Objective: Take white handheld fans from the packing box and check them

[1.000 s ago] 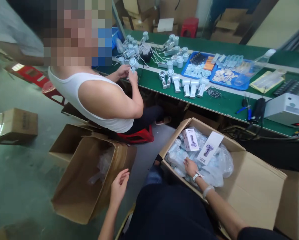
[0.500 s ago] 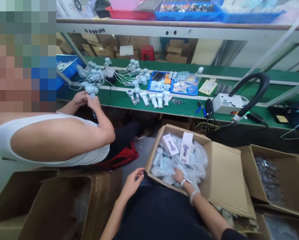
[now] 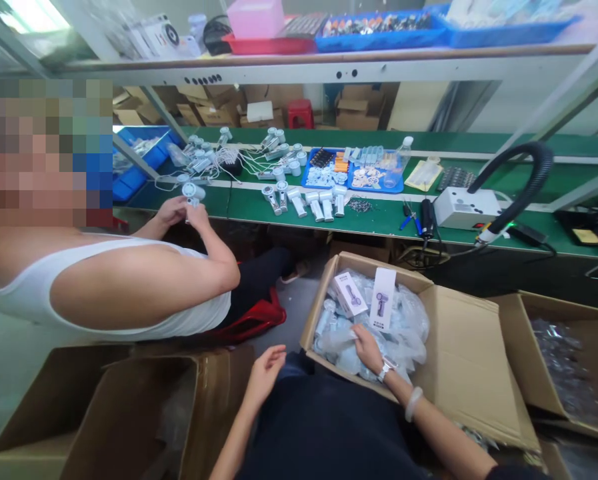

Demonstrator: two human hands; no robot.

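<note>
My right hand (image 3: 369,352) is over the open cardboard box (image 3: 315,319) in front of me, with its fingers closed on a clear plastic bag (image 3: 339,335). Bagged light-blue handheld fans (image 3: 325,317) fill the box. Two small printed boxes, one tilted (image 3: 350,294) and one more upright (image 3: 383,299), lie on top of the bags, just beyond my fingers. Off the box's near left corner, my left hand (image 3: 267,371) hangs in the air with loosely bent fingers and nothing visible in it.
A co-worker (image 3: 129,287) sits at left, holding a fan (image 3: 193,193) at the green bench (image 3: 249,208). Fans, blue parts trays (image 3: 376,183) and a fume hose (image 3: 533,173) stand there. More cartons (image 3: 553,393) are at right and lower left (image 3: 143,400).
My right hand has risen a little out of the bags, drawing up some plastic. The fingers of my left hand have come closer together. The view has shifted slightly.
</note>
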